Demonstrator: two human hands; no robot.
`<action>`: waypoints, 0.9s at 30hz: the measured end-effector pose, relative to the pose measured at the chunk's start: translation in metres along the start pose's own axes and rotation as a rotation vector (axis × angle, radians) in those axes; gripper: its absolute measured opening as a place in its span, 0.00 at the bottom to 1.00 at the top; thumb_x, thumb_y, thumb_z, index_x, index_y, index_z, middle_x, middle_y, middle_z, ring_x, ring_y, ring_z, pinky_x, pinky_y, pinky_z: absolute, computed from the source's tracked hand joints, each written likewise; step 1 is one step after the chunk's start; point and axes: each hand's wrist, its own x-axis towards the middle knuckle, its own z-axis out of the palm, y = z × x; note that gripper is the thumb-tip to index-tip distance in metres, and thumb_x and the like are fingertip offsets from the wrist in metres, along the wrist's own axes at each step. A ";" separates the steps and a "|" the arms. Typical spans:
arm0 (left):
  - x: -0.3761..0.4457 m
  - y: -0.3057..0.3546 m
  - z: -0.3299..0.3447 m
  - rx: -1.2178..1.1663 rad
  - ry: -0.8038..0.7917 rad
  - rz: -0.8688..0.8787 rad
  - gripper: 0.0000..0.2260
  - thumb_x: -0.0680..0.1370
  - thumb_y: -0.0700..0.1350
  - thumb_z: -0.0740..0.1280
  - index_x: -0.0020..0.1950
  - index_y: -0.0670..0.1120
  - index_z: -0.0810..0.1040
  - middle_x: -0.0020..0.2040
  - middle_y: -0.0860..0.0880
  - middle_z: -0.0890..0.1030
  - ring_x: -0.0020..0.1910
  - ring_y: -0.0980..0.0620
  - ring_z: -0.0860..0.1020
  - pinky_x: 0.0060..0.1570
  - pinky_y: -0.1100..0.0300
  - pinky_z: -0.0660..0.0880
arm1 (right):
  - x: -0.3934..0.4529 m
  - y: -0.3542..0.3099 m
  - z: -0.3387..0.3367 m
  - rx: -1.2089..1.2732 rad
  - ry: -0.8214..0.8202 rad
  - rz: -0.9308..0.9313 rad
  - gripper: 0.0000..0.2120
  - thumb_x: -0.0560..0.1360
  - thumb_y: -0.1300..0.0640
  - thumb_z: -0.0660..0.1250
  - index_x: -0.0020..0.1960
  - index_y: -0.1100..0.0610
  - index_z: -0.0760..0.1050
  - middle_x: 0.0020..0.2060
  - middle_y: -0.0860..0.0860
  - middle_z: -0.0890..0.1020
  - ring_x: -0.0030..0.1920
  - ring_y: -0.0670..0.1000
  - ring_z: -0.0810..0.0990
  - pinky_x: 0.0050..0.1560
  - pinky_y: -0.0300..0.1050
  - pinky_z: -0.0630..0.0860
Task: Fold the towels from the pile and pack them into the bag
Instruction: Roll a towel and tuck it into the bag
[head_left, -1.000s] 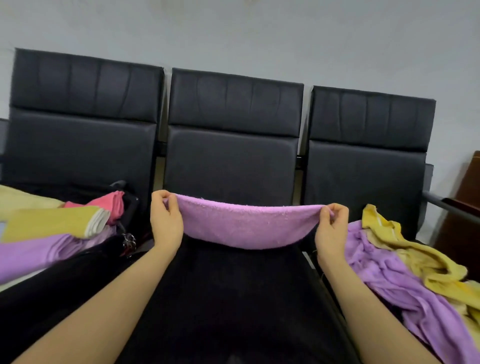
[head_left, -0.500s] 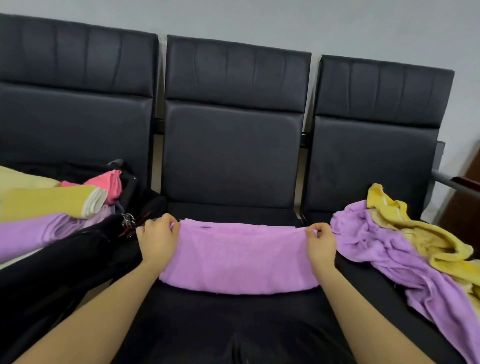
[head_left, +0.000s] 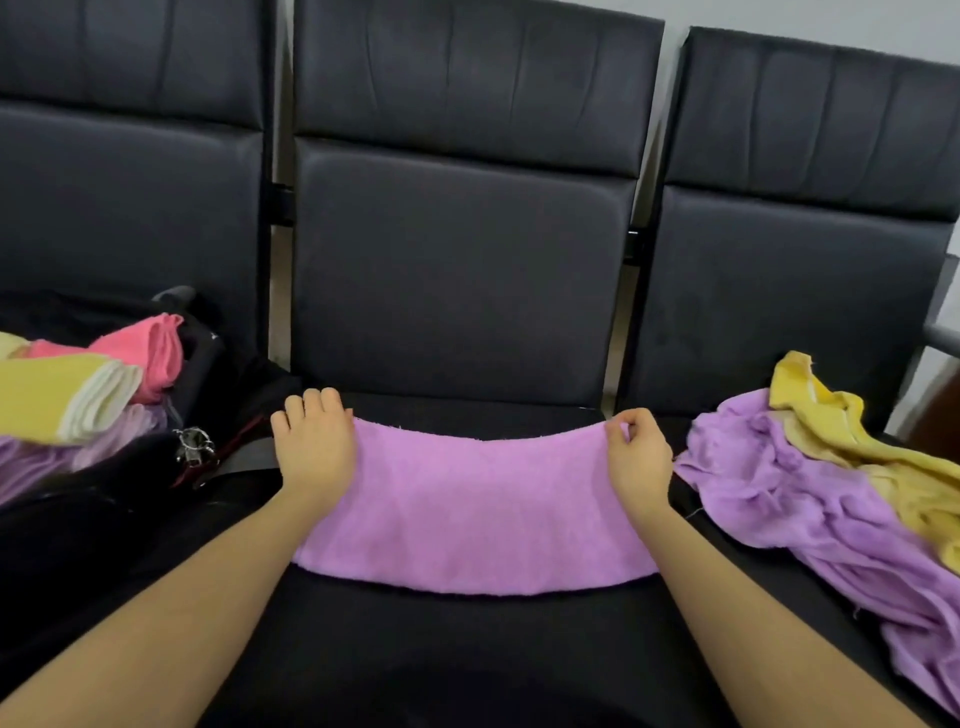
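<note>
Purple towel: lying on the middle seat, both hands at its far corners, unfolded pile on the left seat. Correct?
Not quite. The head view shows the unfolded pile on the right seat, not the left. The rest holds: the purple towel lies on the middle seat, left hand and right hand at its far corners.

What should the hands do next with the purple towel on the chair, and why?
Probably fold it in half sideways, carrying the right end over to the left. The purple towel lies as a long strip on the middle seat, the right hand pinches one end, and the left hand rests on the other.
</note>
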 end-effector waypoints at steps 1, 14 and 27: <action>-0.003 0.001 0.003 0.015 0.013 0.015 0.08 0.73 0.38 0.71 0.45 0.35 0.74 0.42 0.35 0.76 0.41 0.36 0.74 0.41 0.45 0.69 | -0.001 0.001 0.004 -0.116 0.001 -0.009 0.04 0.78 0.61 0.60 0.50 0.56 0.74 0.44 0.51 0.77 0.51 0.57 0.75 0.52 0.47 0.64; -0.084 0.008 0.017 0.049 -0.481 0.151 0.26 0.83 0.55 0.45 0.79 0.48 0.45 0.79 0.45 0.43 0.78 0.44 0.44 0.74 0.48 0.44 | -0.062 0.028 0.027 -0.885 -0.623 -0.373 0.29 0.82 0.41 0.43 0.78 0.49 0.37 0.78 0.49 0.40 0.78 0.51 0.41 0.75 0.49 0.40; -0.135 0.000 -0.027 -0.022 -0.547 0.158 0.23 0.83 0.54 0.46 0.78 0.50 0.53 0.79 0.48 0.50 0.77 0.49 0.48 0.74 0.51 0.47 | -0.105 0.028 -0.018 -0.940 -0.749 -0.302 0.28 0.82 0.43 0.47 0.79 0.48 0.44 0.78 0.50 0.43 0.78 0.52 0.43 0.75 0.52 0.42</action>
